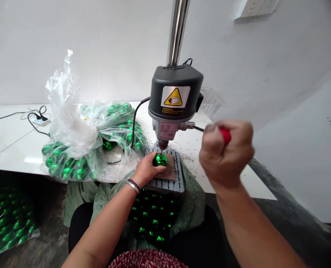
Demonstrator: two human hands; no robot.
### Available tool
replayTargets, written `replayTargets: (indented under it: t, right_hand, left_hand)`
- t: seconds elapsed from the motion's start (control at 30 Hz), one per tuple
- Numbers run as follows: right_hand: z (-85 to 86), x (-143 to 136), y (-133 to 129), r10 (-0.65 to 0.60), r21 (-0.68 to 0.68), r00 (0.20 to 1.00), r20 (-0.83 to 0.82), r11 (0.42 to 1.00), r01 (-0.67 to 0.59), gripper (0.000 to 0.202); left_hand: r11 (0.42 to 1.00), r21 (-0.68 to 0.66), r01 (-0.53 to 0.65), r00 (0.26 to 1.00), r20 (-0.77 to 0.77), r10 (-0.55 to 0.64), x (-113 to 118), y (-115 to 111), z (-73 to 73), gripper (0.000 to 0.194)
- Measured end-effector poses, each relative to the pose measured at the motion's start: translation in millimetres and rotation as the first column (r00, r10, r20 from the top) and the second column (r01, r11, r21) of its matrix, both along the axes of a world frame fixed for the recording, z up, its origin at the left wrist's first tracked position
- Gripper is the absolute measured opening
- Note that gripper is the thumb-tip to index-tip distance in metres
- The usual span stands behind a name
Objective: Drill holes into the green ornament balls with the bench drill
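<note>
My left hand [148,168] grips a shiny green ball [161,159], thumb and fingers around its sides, on a brown board [169,173]. That board lies on the slotted grey base [180,182] of a bench drill press [176,93]. Straight above the ball stands the drill bit [161,150]; whether its tip touches or enters the ball I cannot tell. My right hand [226,152] is closed around the red knob [226,136] of the press's feed lever, raised on the right. The fingers partly hide the knob.
Clear plastic bags of green balls [67,167] sit left on the white table [14,149]. A larger bag [9,216] lies on the floor. More green balls [154,216] fill a container below the base. Dark shavings surround the press. A power strip [41,120] and cords lie far left.
</note>
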State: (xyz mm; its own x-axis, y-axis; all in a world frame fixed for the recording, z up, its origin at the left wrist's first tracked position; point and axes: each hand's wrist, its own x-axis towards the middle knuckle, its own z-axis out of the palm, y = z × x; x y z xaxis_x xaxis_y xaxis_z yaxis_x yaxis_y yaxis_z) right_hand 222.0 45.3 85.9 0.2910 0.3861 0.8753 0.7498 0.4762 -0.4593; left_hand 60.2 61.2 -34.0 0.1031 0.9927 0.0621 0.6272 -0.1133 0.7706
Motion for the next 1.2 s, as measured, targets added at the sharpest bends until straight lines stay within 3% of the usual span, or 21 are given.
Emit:
replayTargets:
  t: [0.13, 0.23, 0.33, 0.4, 0.53, 0.6, 0.67, 0.8, 1.0, 1.1, 1.2]
  right_hand:
    - [61.0, -0.2, 27.3, 0.023, -0.328, 0.992, -0.121, 0.943, -0.062, 0.025]
    - [79.8, -1.5, 38.2, -0.014, -0.423, 0.986, -0.165, 0.904, -0.058, 0.025]
    - [77.9, -3.0, 39.7, -0.036, -0.409, 0.985, -0.17, 0.912, -0.037, 0.024]
    - [74.0, -4.0, 38.9, -0.067, -0.398, 0.983, -0.17, 0.917, -0.006, 0.023]
    - [69.9, -5.5, 41.0, -0.081, -0.354, 0.976, -0.201, 0.935, 0.005, 0.021]
    - [69.0, -5.5, 43.8, -0.072, -0.325, 0.974, -0.215, 0.946, -0.002, 0.021]
    - [68.1, -5.0, 45.9, -0.073, -0.301, 0.972, -0.224, 0.954, 0.002, 0.02]
    - [67.1, -3.6, 46.2, -0.115, -0.342, 0.97, -0.213, 0.939, 0.036, 0.019]
    - [62.9, -2.3, 47.2, -0.078, -0.293, 0.971, -0.225, 0.956, 0.009, 0.025]
    - [62.7, -3.1, 46.9, -0.071, -0.294, 0.967, -0.243, 0.956, -0.003, 0.023]
    - [65.2, -5.2, 44.3, -0.064, -0.302, 0.968, -0.242, 0.953, -0.012, 0.021]
  left_hand:
    - [1.0, -0.013, -0.005, 0.999, 0.048, 0.005, -2.3, -10.2, 11.8, 0.042]
    - [0.993, -0.057, 0.102, 0.994, 0.053, -0.099, -16.3, -31.6, 26.1, 0.041]
    - [0.962, -0.137, 0.238, 0.971, 0.033, -0.236, -41.4, -54.2, 42.4, 0.048]
    - [0.963, -0.17, 0.209, 0.978, 0.05, -0.203, -61.1, -60.8, 50.9, 0.059]
    - [0.993, -0.098, -0.068, 0.997, 0.034, 0.071, -100.0, -40.1, 51.7, 0.038]
    - [0.963, -0.015, -0.268, 0.963, -0.017, 0.268, -115.6, -16.8, 44.0, 0.032]
    - [0.929, -0.038, -0.367, 0.928, -0.089, 0.363, -126.3, 7.8, 34.0, 0.029]
    - [0.926, -0.195, -0.323, 0.946, -0.098, 0.31, -130.3, 42.3, 15.0, 0.02]
    - [0.908, -0.288, -0.303, 0.95, -0.021, 0.311, -115.9, 55.0, -6.2, 0.025]
    - [0.907, -0.264, -0.33, 0.94, -0.008, 0.34, -115.4, 50.7, -5.4, 0.03]
    - [0.897, -0.174, -0.406, 0.912, -0.019, 0.409, -123.2, 33.2, 8.2, 0.041]
